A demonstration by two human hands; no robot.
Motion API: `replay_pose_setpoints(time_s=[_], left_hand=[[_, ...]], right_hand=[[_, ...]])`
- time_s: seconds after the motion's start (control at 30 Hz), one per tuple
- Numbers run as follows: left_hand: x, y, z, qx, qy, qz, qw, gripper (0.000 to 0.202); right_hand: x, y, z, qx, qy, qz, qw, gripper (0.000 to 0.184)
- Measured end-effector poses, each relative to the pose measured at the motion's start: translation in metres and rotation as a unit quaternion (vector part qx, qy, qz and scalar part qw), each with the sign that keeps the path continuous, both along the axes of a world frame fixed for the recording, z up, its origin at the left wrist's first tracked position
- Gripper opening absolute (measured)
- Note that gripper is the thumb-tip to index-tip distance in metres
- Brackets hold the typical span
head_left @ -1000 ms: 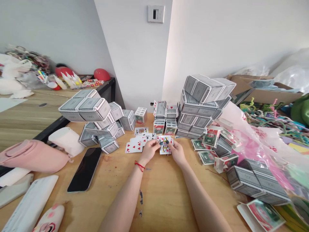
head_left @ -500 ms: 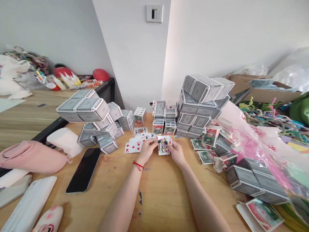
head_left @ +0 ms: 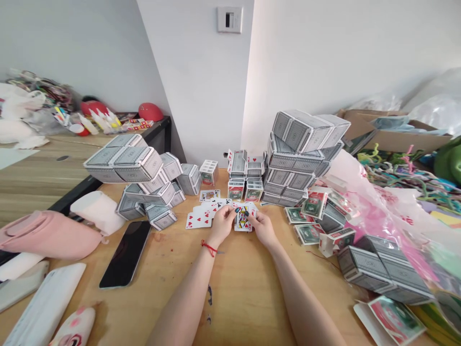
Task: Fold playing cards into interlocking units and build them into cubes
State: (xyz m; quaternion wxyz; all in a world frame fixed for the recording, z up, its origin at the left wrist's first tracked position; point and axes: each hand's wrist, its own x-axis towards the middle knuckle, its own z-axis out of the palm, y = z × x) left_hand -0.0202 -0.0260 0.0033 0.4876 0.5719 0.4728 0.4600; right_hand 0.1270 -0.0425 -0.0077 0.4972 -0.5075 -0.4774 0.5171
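My right hand point(head_left: 264, 229) is closed on a small set of playing cards point(head_left: 242, 224), its dark-nailed thumb pressed on the face of a queen. On the other side my left hand point(head_left: 222, 225), with a red string bracelet on the wrist, pinches the upper left corner of that card between thumb and fingers. Left of it, face-up cards point(head_left: 198, 219) lie overlapped in a spread row on the table, a red five at the near end. A single face card point(head_left: 210, 194) lies just behind the row. My fingers hide part of the held cards.
Grey card-back blocks are stacked at left point(head_left: 139, 163) and in a tall pile at right point(head_left: 293, 161). Small card boxes point(head_left: 236, 190) stand ahead, and loose green-red boxes point(head_left: 309, 234) lie at right. A phone point(head_left: 126, 254) and a pink pouch point(head_left: 48, 234) are on the left.
My left hand has shifted slightly right, its thumb still at the card's upper corner. The held cards and my right hand are almost in the same place.
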Motion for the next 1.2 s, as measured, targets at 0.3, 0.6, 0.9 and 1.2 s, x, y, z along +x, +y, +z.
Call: replay_pose_setpoints(time_s=[0.3,0.6,0.9,1.2], left_hand=[[0.007,-0.007,0.003,0.069,0.078,0.059,0.993,0.019],[0.007,-0.004,0.0,0.066,0.104,0.058,0.991,0.028],[0.007,-0.004,0.001,0.033,0.144,0.059,0.987,0.039],[0.005,-0.002,0.0,0.034,0.146,0.016,0.989,0.039]], right_hand=[[-0.004,-0.004,-0.001,-0.009,-0.054,0.062,0.997,0.042],[-0.003,-0.006,0.006,-0.011,-0.045,0.08,0.996,0.039],[-0.002,-0.005,0.006,-0.023,-0.008,0.086,0.996,0.038],[-0.002,-0.006,0.008,-0.02,0.006,0.083,0.996,0.033]])
